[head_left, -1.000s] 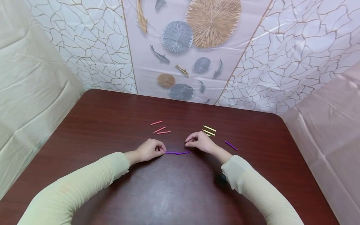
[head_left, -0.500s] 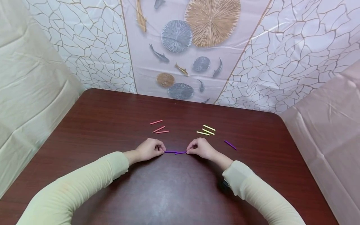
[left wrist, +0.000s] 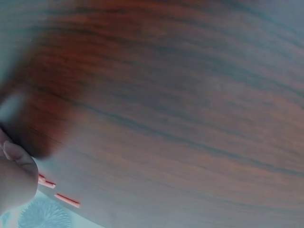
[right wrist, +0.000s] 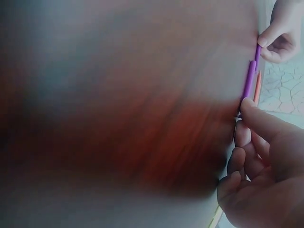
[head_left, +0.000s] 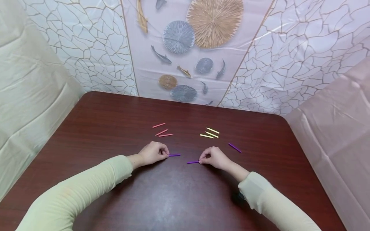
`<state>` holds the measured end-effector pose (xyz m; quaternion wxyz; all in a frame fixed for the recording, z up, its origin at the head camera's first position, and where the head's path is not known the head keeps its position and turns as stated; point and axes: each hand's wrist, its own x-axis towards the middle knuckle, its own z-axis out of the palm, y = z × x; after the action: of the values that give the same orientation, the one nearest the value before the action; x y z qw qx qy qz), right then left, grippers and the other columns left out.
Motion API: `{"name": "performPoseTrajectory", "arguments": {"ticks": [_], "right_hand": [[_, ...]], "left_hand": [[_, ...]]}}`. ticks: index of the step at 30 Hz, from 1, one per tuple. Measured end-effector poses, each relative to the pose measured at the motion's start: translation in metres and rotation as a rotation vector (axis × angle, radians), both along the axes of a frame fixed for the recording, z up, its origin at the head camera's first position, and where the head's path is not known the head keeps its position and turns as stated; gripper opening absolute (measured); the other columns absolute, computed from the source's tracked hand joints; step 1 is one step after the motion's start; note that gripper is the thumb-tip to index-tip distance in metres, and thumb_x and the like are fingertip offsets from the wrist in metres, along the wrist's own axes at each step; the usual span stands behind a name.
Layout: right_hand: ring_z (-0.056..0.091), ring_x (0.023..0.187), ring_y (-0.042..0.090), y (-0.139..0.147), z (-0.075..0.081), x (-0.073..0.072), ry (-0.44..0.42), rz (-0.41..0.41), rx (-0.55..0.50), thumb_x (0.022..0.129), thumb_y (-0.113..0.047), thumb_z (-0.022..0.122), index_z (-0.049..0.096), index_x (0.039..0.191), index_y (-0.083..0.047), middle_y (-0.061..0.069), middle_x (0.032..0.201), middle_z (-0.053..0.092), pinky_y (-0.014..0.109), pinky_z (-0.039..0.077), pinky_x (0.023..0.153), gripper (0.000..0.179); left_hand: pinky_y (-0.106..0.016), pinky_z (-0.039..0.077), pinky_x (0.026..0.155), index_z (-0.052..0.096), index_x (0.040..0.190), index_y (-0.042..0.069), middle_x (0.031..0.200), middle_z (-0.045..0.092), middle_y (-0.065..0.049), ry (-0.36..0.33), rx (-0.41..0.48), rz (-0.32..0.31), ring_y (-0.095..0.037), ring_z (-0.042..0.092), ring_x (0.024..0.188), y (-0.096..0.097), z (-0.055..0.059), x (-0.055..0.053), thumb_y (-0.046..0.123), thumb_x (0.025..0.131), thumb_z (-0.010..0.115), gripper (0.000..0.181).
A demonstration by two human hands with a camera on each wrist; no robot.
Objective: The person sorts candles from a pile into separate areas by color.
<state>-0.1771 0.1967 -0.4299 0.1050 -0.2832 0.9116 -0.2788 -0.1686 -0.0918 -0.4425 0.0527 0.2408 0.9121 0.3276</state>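
In the head view my left hand (head_left: 154, 152) pinches the near end of a slim purple candle (head_left: 174, 155) lying along the table. My right hand (head_left: 214, 158) pinches a second purple candle (head_left: 192, 162) by its right end, its other end pointing left. A gap separates the two candles. The right wrist view shows the right-hand candle (right wrist: 249, 80) between thumb and index finger, the left hand (right wrist: 280, 33) beyond it. Only part of the left hand (left wrist: 19, 175) shows in the left wrist view; its candle is hidden there. A third purple candle (head_left: 234, 148) lies right of my right hand.
Several thin candles lie behind the hands: pink ones (head_left: 161, 132) on the left, yellow ones (head_left: 212, 132) on the right. The dark wooden table (head_left: 115, 109) reaches back to a patterned hanging (head_left: 179, 73), with pale cloth (head_left: 332, 128) at the sides.
My right hand came down onto the second purple candle, pinched its end and drew it right and nearer, away from the first. The left hand has stayed in place.
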Motion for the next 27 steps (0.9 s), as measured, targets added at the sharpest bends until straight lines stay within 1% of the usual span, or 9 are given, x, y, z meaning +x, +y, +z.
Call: {"name": "performPoseTrajectory", "arguments": {"ticks": [4,6,11,15,22,27], "right_hand": [[0.044,0.064,-0.001,0.016,0.0,0.008,-0.01,-0.044,0.001,0.075,-0.015,0.075,0.073,0.072,-0.012,-0.005,0.067,0.067,0.019,0.038,0.062,0.004],[0.044,0.063,-0.002,0.023,0.0,0.011,-0.008,-0.058,-0.003,0.075,-0.015,0.075,0.073,0.073,-0.012,-0.005,0.066,0.067,0.019,0.037,0.062,0.004],[0.042,0.063,-0.001,0.037,0.0,0.018,0.002,-0.088,-0.007,0.074,-0.015,0.076,0.073,0.073,-0.011,-0.005,0.065,0.066,0.02,0.036,0.063,0.005],[0.041,0.064,0.001,0.045,0.0,0.023,-0.01,-0.111,-0.008,0.075,-0.015,0.076,0.073,0.073,-0.011,-0.004,0.066,0.065,0.019,0.036,0.059,0.005],[0.043,0.066,0.001,0.053,-0.003,0.031,0.004,-0.144,-0.011,0.075,-0.016,0.076,0.072,0.073,-0.012,-0.004,0.067,0.066,0.019,0.037,0.06,0.005],[0.043,0.066,0.002,0.056,-0.003,0.036,0.018,-0.153,-0.015,0.074,-0.016,0.076,0.072,0.072,-0.012,-0.004,0.067,0.066,0.019,0.037,0.059,0.006]], "left_hand": [[-0.018,0.042,0.061,0.067,0.076,0.015,0.066,0.06,0.009,-0.002,-0.015,0.013,0.001,0.049,0.062,0.004,0.0,-0.001,0.014,0.08,0.069,0.004],[-0.018,0.042,0.061,0.067,0.076,0.015,0.066,0.06,0.009,0.001,-0.023,0.017,0.0,0.049,0.062,0.006,0.001,-0.002,0.013,0.08,0.068,0.005],[-0.019,0.043,0.061,0.067,0.075,0.013,0.067,0.061,0.007,0.027,-0.02,0.004,-0.001,0.05,0.063,0.011,0.003,-0.002,0.01,0.079,0.067,0.005],[-0.018,0.043,0.061,0.068,0.076,0.012,0.068,0.063,0.006,0.044,-0.011,-0.025,-0.001,0.051,0.063,0.016,0.003,-0.004,0.01,0.08,0.066,0.005],[-0.018,0.041,0.061,0.068,0.077,0.012,0.068,0.062,0.005,0.063,0.01,-0.076,-0.001,0.049,0.063,0.028,0.001,-0.015,0.011,0.081,0.068,0.004],[-0.018,0.042,0.062,0.068,0.079,0.011,0.069,0.063,0.004,0.071,0.005,-0.109,-0.002,0.05,0.064,0.043,0.006,-0.024,0.012,0.082,0.067,0.004]]}}
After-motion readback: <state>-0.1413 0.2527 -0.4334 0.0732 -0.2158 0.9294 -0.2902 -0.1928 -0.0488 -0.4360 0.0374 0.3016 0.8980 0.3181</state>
